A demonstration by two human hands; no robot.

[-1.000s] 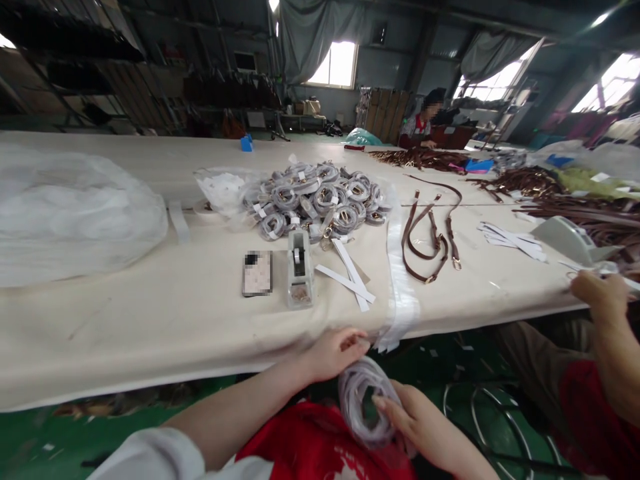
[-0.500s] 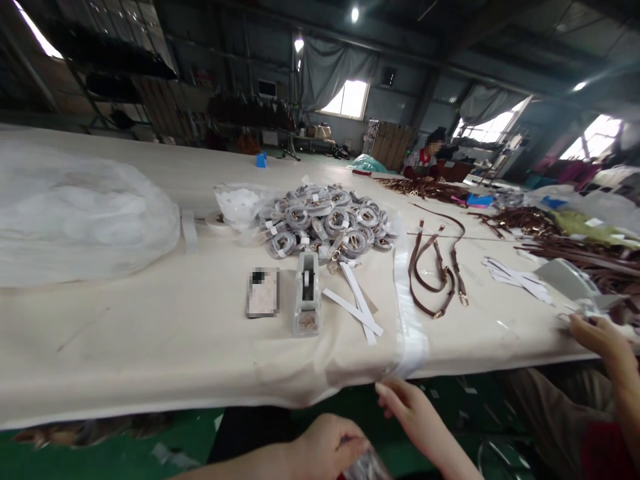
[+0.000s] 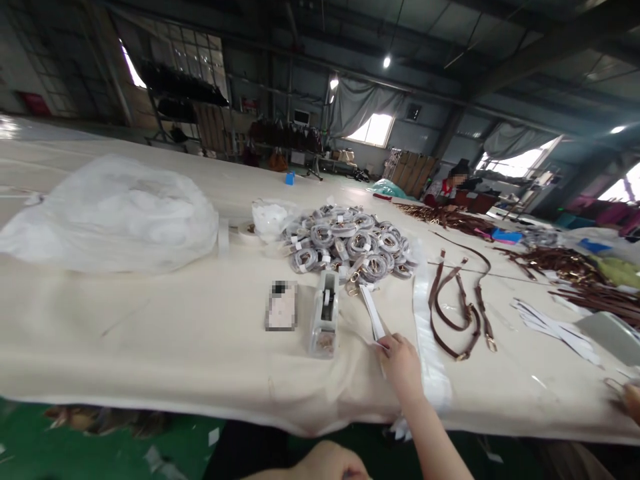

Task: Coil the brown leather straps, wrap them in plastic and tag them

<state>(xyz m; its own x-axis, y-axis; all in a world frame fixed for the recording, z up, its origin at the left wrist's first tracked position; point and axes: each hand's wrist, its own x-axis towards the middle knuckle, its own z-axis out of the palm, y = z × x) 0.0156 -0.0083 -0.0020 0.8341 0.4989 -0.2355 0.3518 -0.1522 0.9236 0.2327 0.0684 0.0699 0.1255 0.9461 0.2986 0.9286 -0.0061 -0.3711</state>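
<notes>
My right hand (image 3: 401,367) reaches over the table's near edge, with thumb and fingers pinched at the lower end of the white paper strips (image 3: 372,312). How many strips are between the fingers is hidden. My left hand (image 3: 325,463) is low at the bottom edge, curled closed; the frame cuts off its fingers and what they hold. Left of the strips stands a tape dispenser (image 3: 324,317), with a phone (image 3: 281,307) lying beside it. Behind them is a heap of coiled grey straps (image 3: 350,240) with metal clasps and white paper bands.
Brown leather straps (image 3: 457,327) lie to the right, past a clear plastic strip (image 3: 424,333). More paper strips (image 3: 555,330) lie farther right, near another person's hand (image 3: 631,400). A large plastic bag (image 3: 135,220) fills the left. A person (image 3: 440,190) sits at the far side.
My right hand has moved up from below the table edge onto the paper strips. My left hand has dropped lower, mostly out of frame. The view has turned left.
</notes>
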